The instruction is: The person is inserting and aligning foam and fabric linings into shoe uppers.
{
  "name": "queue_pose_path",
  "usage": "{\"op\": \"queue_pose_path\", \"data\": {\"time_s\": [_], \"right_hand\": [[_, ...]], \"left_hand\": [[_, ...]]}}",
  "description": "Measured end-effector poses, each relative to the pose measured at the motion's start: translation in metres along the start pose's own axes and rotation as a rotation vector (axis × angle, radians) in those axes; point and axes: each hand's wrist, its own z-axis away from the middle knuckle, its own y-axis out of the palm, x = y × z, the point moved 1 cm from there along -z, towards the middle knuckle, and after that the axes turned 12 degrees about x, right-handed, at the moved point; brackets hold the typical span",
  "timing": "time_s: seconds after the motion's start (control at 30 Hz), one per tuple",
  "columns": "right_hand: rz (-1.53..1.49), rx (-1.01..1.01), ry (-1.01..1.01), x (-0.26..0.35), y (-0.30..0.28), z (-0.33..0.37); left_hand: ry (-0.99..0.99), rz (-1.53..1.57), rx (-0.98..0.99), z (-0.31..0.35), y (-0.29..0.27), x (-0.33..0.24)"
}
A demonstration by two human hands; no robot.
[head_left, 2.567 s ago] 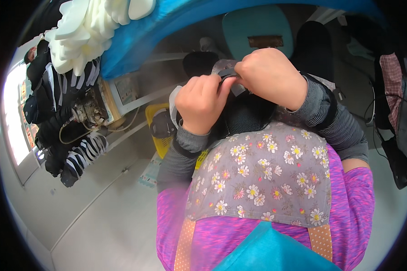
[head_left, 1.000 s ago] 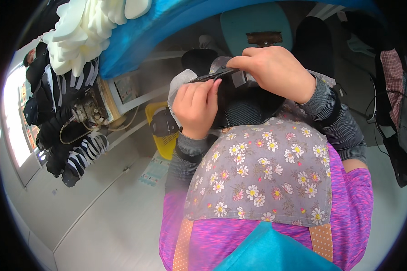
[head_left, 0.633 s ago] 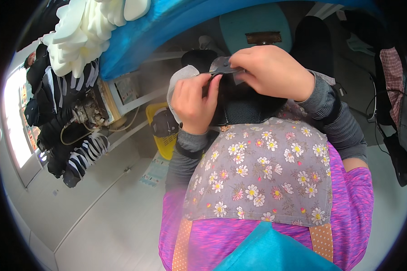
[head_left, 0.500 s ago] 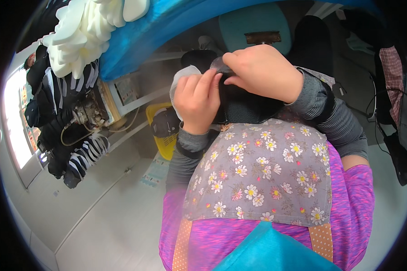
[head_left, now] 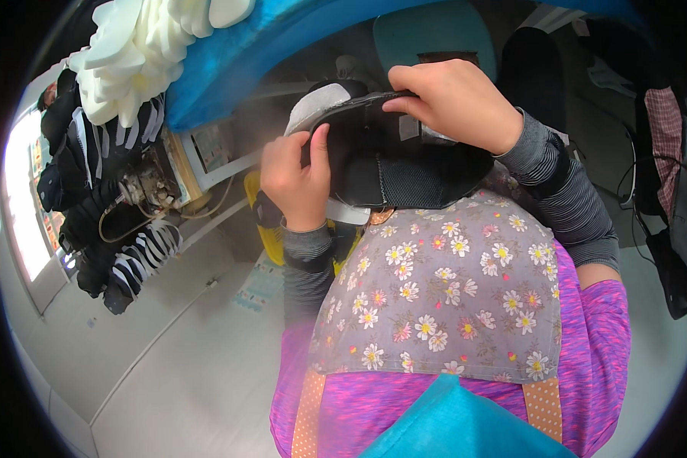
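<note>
A black cap (head_left: pixel 359 164) with a mesh panel is stretched between my hands in front of the flowered apron, its hollow inside facing up. A pale label (head_left: pixel 409 127) shows inside it. Pinched at the left end of its rim is my left hand (head_left: pixel 294 175), thumb inside. My right hand (head_left: pixel 458 103) grips the far edge toward the right, fingers curled over it. Behind the rim, a whitish curved piece (head_left: pixel 317 105) sticks out on the left; whether it is the cap's brim I cannot tell.
White foam-like pieces (head_left: pixel 130 57) are heaped on the blue covering (head_left: pixel 214 84) at the far left. Black caps with white parts (head_left: pixel 141 252) hang or lie stacked below. A yellow basket (head_left: pixel 271 240) stands left of my lap. A teal stool seat (head_left: pixel 424 34) is ahead.
My hands have moved apart, the left one leftward and slightly nearer. The bunched cap has opened out, so its inside and label show.
</note>
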Motion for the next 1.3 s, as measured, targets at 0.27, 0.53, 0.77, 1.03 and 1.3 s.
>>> {"op": "queue_pose_path", "data": {"time_s": [0.27,0.53,0.77,1.03,1.3], "right_hand": [[-0.146,0.055,-0.004,-0.009,-0.01,0.003],[0.037,0.037,-0.168,0.01,-0.014,-0.007],[0.098,0.037,-0.21,0.017,-0.008,-0.015],[0.032,0.019,-0.117,0.006,0.004,-0.015],[-0.13,-0.008,-0.07,-0.005,0.002,-0.01]], "left_hand": [[0.168,0.099,-0.147,-0.007,-0.005,-0.001],[0.5,0.034,-0.144,0.004,-0.005,-0.013],[0.336,0.086,-0.263,0.006,-0.01,-0.011],[0.105,0.138,-0.112,-0.001,-0.009,-0.004],[0.035,0.437,0.107,-0.008,-0.016,-0.002]]}}
